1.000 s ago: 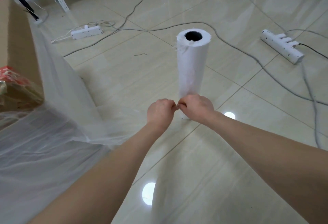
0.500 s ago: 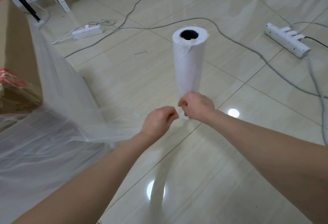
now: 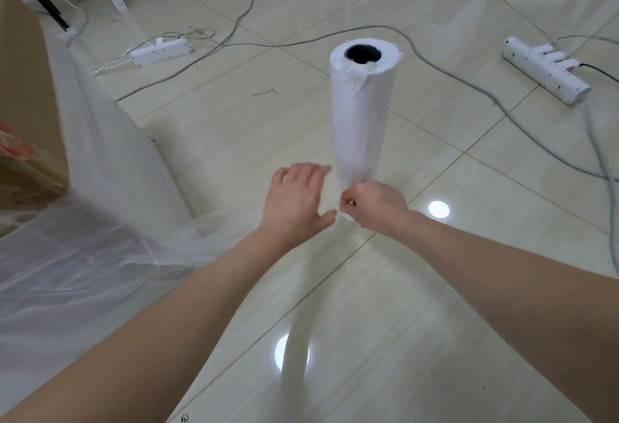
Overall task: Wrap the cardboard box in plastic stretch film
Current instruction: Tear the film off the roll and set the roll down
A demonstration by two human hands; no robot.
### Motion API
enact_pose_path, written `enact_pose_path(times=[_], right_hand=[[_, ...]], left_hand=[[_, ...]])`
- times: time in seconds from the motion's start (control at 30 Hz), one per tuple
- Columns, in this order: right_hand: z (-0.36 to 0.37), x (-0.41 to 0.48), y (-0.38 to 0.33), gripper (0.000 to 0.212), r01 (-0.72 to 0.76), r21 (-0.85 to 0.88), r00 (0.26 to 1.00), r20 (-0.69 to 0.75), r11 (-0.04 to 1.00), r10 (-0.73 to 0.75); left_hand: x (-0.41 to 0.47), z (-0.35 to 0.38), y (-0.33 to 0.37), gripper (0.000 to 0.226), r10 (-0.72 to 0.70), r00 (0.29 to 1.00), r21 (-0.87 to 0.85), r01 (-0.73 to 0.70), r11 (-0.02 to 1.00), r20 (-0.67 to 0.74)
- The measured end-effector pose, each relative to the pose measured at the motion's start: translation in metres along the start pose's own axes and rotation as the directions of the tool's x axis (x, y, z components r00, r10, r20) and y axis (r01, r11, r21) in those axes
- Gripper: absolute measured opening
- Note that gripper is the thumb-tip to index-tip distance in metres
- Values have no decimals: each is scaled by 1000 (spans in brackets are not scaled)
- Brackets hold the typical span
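1. Roll of stretch film (image 3: 363, 114) stands upright on the tiled floor (image 3: 435, 322), centre of the frame, hollow core facing up.
2. Right hand (image 3: 378, 208) is clenched at the foot of the roll, thumb and forefinger pinched on what looks like the film's loose edge; the edge itself is too thin to make out clearly.
3. Left hand (image 3: 296, 201) is released, fingers spread, just beside the roll's lower left side and holding nothing.
4. Cardboard box (image 3: 26, 104) sits at the left edge of the frame. A sheet of film (image 3: 100, 221) drapes from its side down across the floor, lower left, towards the hands.
5. Judgement: the step in hand is finding or parting the film at the roll, either to free more length or to tear it off. Which of the two cannot be told.
6. Next move likely calls for the left hand to steady the roll or take the sheet while the right pulls.
7. Power strips (image 3: 546, 69) and cables (image 3: 502, 111) lie well apart, upper half.
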State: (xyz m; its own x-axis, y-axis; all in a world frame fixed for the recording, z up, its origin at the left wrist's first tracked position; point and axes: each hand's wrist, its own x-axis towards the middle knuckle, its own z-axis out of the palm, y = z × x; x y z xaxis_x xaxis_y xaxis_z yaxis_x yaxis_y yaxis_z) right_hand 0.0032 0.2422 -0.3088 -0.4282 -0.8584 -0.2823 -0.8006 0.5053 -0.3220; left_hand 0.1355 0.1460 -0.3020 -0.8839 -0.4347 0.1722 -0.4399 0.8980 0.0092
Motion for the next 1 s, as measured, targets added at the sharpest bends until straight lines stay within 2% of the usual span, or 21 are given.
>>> enact_pose_path(times=[0.03, 0.07, 0.13, 0.17, 0.23, 0.37, 0.47, 0.57, 0.63, 0.73, 0.83, 0.93, 1.0], right_hand=[[1, 0, -1, 21, -2, 7, 1000, -4, 1000, 2], [1, 0, -1, 21, -3, 13, 1000, -7, 1000, 3], [2, 0, -1, 22, 5, 12, 1000, -10, 1000, -5], [3, 0, 0, 21, 11, 11, 1000, -14, 1000, -11], [6, 1, 3, 19, 21, 22, 999, -26, 1000, -20], [13, 2, 4, 27, 63, 47, 998, -19, 997, -62], [12, 6, 1, 26, 40, 18, 999, 8, 999, -40], [16, 7, 2, 24, 13, 163, 1000, 21, 987, -17], [20, 7, 2, 23, -12, 246, 1000, 28, 969, 5], [22, 8, 4, 20, -54, 311, 998, 29, 949, 47], [23, 9, 4, 18, -83, 331, 997, 35, 940, 75], [24, 12, 3, 21, -131, 311, 991, 6, 941, 136], [22, 13, 4, 22, -157, 263, 986, -19, 952, 168]], left_hand=[[3, 3, 7, 69, 48, 993, 57, -54, 997, 103], [6, 9, 13, 67, 20, 980, 75, -36, 997, 200], [10, 20, 18, 53, -129, 938, 8, 134, 991, 321], [10, 26, 18, 40, -175, 929, -46, 200, 979, 327], [8, 31, 16, 25, -194, 934, -96, 232, 968, 301], [4, 30, 16, 27, -167, 947, -149, 213, 966, 273], [4, 29, 15, 28, -202, 929, -264, 288, 920, 310], [0, 27, 11, 26, -252, 917, -375, 361, 854, 309], [-4, 27, 8, 25, -218, 934, -401, 322, 858, 283], [-10, 31, 3, 24, -109, 970, -385, 187, 904, 216], [-16, 35, -3, 26, 14, 998, -393, 9, 920, 54], [-25, 35, -10, 30, 181, 978, -300, -204, 932, -103], [-32, 34, -6, 27, 242, 966, -267, -259, 928, -96]])
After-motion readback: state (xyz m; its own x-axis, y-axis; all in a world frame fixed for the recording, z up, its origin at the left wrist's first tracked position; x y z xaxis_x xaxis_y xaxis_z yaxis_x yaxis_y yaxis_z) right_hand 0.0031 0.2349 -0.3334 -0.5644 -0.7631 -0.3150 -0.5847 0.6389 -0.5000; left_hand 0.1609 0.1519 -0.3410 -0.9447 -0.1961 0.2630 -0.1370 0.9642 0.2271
